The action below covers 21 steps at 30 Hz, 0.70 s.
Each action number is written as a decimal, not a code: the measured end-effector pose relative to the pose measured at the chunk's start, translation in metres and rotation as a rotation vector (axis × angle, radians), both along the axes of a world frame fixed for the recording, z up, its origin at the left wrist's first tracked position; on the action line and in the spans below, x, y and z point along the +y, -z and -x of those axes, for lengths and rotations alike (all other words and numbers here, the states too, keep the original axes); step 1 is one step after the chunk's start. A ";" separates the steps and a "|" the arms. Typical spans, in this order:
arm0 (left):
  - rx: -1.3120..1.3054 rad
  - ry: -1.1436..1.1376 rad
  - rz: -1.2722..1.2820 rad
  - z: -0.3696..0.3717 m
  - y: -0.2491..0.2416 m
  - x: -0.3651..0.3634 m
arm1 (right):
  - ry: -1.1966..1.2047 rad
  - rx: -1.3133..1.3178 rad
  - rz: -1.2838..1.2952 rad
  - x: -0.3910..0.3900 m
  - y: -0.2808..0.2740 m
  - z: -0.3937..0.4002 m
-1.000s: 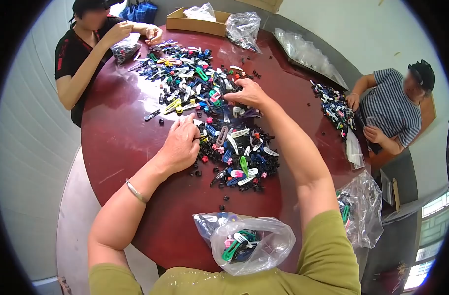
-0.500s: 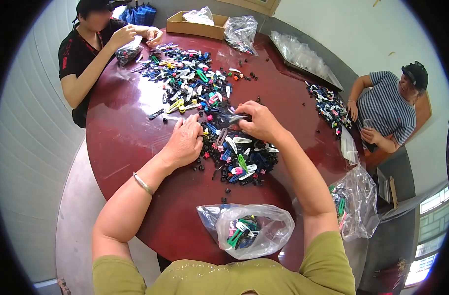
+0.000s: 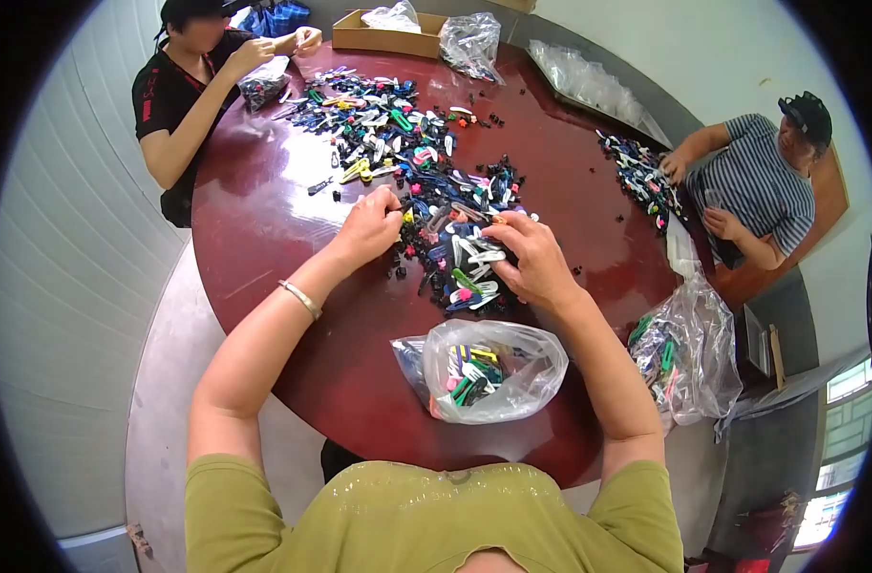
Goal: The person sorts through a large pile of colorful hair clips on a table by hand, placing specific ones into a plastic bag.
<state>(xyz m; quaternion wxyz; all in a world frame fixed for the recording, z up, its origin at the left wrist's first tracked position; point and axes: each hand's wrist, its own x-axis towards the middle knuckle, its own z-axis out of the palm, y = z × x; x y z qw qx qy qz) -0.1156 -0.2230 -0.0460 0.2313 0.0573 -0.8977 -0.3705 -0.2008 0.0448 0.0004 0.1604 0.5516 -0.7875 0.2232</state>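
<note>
A heap of colourful hair clips (image 3: 460,277), mixed with small black claw clips, lies between my hands on the table. My left hand (image 3: 371,226) rests at the heap's left edge with its fingers curled in. What its fingertips hold, if anything, is hidden. At the right side of the heap, my right hand (image 3: 533,256) has thumb and fingers closed around a white hair clip (image 3: 487,255), among other white clips. A clear plastic bag (image 3: 541,374) stands with its mouth spread in front of me, with green, white, yellow and pink clips inside.
Another clip heap (image 3: 379,124) spreads farther back on the red table (image 3: 570,181). One person works at the back left, another at the right beside a smaller clip pile (image 3: 641,177). A cardboard box (image 3: 388,36), plastic bags (image 3: 470,46) and a filled bag (image 3: 689,353) lie around the edge.
The camera view has shifted, so the table sits higher in the picture. My right hand has moved toward the near white clips. My left hand's fingers are more curled.
</note>
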 end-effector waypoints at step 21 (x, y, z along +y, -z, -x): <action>0.117 0.112 0.017 -0.009 -0.013 0.032 | 0.158 -0.224 0.209 0.020 0.001 -0.013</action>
